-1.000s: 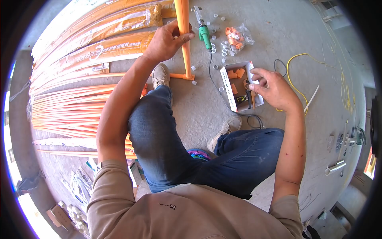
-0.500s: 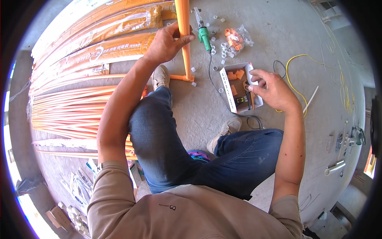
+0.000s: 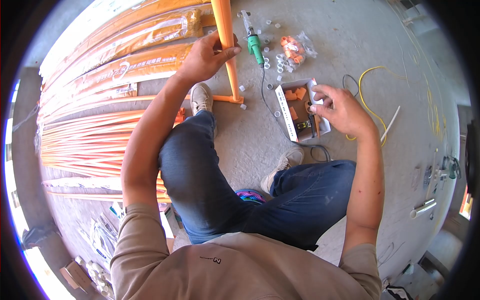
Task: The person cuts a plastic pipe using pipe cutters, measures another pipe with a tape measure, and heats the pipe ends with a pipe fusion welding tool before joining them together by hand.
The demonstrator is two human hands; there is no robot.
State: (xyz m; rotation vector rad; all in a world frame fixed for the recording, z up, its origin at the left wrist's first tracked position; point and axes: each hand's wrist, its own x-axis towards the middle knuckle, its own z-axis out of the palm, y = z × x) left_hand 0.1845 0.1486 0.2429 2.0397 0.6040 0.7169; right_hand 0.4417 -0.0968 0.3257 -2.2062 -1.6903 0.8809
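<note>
My left hand (image 3: 205,57) is closed round an upright orange pipe (image 3: 223,22), thumb across the front and fingers partly hidden behind it. The pipe's lower end meets an orange fitting (image 3: 239,99) on the floor, where another orange pipe (image 3: 220,98) runs off to the left. Over the right edge of a white cardboard box (image 3: 286,114) hovers my right hand (image 3: 340,110), its fingers bent and the thumb apart from them, with nothing visible between. Inside the box lie several orange fittings (image 3: 300,93) and a small black-and-yellow item (image 3: 303,125).
A green-handled pipe welder (image 3: 255,47) lies ahead, its cord trailing past the box. Nearby are a clear bag of orange fittings (image 3: 292,49) and several white rings. Bundled orange pipes (image 3: 90,135) cover the left floor. A yellow cable (image 3: 363,95) curls at right.
The pipe's upper part and my left hand have shifted slightly to the left. My right hand stays over the box with hardly any movement.
</note>
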